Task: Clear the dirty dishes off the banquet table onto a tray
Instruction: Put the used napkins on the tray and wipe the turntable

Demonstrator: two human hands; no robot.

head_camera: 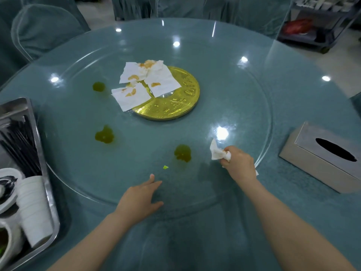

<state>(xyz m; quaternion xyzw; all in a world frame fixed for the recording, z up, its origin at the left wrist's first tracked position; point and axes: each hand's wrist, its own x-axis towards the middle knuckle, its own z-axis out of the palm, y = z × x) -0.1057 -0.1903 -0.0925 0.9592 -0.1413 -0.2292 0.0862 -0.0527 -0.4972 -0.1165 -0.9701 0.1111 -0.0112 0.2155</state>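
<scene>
My right hand [239, 163] grips a crumpled white tissue [215, 152] on the glass turntable [244, 106], just right of a green spill [182, 153]. My left hand [140, 198] rests flat on the glass near the front edge, fingers straight, holding nothing. A steel tray [49, 202] at the left edge holds stacked white cups [35, 210], black chopsticks [18, 145] and small dishes [7, 188]. Stained white tissues [144, 83] lie over the gold centre disc [175, 106].
Two more green spills [104, 134] [98, 86] and a small yellow-green scrap [165, 167] mark the glass. A silver tissue box [322, 155] stands on the table at the right. Covered chairs [45, 28] ring the far side; a service cart [316, 24] stands at back right.
</scene>
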